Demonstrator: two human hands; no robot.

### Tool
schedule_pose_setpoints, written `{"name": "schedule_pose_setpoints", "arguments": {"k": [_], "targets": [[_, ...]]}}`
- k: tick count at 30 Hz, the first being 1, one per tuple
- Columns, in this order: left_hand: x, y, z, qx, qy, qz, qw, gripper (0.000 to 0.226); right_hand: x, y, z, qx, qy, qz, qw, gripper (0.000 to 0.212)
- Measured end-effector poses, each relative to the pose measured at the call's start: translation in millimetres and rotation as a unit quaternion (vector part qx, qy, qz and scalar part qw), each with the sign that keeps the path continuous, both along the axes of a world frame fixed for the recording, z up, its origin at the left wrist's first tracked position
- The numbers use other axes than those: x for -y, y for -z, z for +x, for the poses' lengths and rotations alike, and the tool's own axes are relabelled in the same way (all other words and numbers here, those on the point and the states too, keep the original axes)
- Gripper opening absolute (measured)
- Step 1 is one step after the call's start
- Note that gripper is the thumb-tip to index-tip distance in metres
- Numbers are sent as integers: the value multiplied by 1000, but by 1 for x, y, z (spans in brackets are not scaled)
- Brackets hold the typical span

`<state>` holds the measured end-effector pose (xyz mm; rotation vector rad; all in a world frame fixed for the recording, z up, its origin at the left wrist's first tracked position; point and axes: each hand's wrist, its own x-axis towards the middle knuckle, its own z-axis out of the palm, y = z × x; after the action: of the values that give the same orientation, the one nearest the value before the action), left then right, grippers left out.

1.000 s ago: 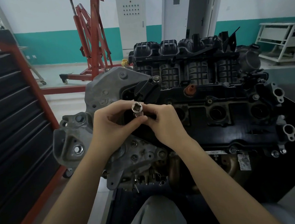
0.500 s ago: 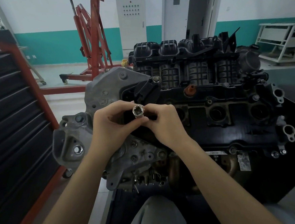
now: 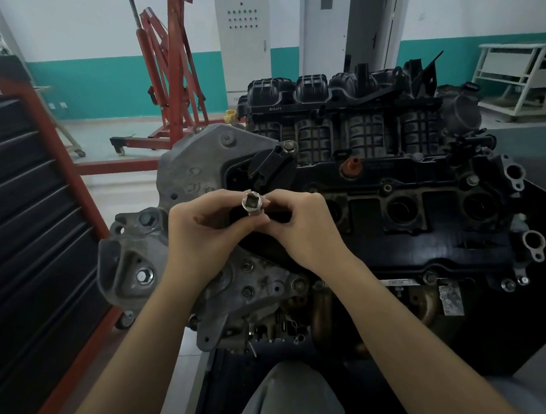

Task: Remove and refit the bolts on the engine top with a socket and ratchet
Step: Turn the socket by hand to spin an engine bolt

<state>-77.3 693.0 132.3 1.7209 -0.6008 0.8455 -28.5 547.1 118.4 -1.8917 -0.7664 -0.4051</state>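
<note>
A chrome socket (image 3: 252, 204) stands upright over the left end of the engine top, its square drive hole facing me. My left hand (image 3: 208, 234) pinches it from the left with thumb and fingers. My right hand (image 3: 302, 227) pinches it from the right with its fingertips. The socket's lower end is hidden between my fingers. The black valve cover (image 3: 414, 228) spreads to the right, with bolts along its edge, one bolt (image 3: 429, 278) at the near rim. No ratchet is in view.
A black and red tool cabinet (image 3: 21, 226) stands close on the left. A red engine hoist (image 3: 170, 77) is behind, a grey control cabinet (image 3: 243, 39) beside it. The black intake manifold (image 3: 338, 103) rises at the engine's far side. A white rack (image 3: 523, 79) is far right.
The socket has dropped very slightly and tilted a little between my fingertips. Both hands stay in the same place over the engine.
</note>
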Motion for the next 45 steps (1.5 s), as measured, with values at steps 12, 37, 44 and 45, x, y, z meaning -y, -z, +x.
{"name": "schedule_pose_setpoints", "arguments": {"k": [12, 37, 44, 45], "targets": [[0, -2, 0, -29, 16, -37, 999, 29, 0, 0, 0, -10, -13, 8, 1000, 21], [0, -1, -1, -4, 2, -7, 1000, 30, 1, -4, -2, -26, -20, 15, 999, 24], [-1, -2, -1, -13, 31, -1, 999, 32, 1, -3, -1, -27, -25, 14, 999, 24], [-1, -1, 0, -7, 21, 7, 1000, 32, 1, -3, -1, -28, -15, 16, 999, 22]]}}
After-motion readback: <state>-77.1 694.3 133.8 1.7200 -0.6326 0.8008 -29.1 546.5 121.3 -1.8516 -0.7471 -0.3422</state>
